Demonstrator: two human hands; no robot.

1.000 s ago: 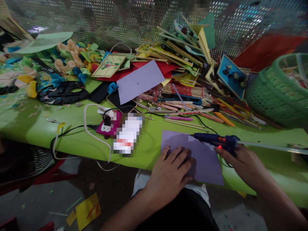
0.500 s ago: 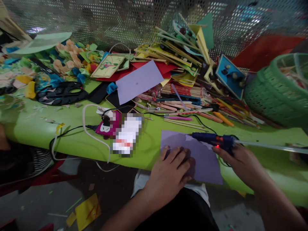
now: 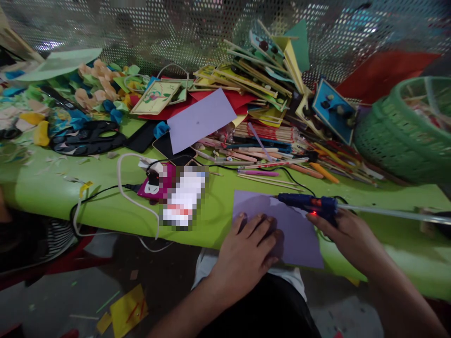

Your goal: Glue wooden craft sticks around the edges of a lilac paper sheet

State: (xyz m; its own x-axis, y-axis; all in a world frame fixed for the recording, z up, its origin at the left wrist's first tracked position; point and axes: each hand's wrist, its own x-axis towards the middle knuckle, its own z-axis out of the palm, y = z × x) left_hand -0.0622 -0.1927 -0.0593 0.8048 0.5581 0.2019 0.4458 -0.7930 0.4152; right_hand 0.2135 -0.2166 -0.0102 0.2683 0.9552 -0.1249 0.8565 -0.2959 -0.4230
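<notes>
Black scissors (image 3: 88,138) lie well left of the purple sheet (image 3: 299,234), further up the green table (image 3: 218,206). A white cable (image 3: 121,188) loops left of the sheet. Left hand (image 3: 246,253) rests flat on the sheet's left half, fingers spread, gripping nothing. The sheet overhangs the table's near edge. Blue glue gun (image 3: 310,205) sits over the sheet's upper right corner, nozzle leftward, red lamp lit. Right hand (image 3: 348,234) is closed round its handle. Green basket (image 3: 405,136) stands above and right of the sheet.
</notes>
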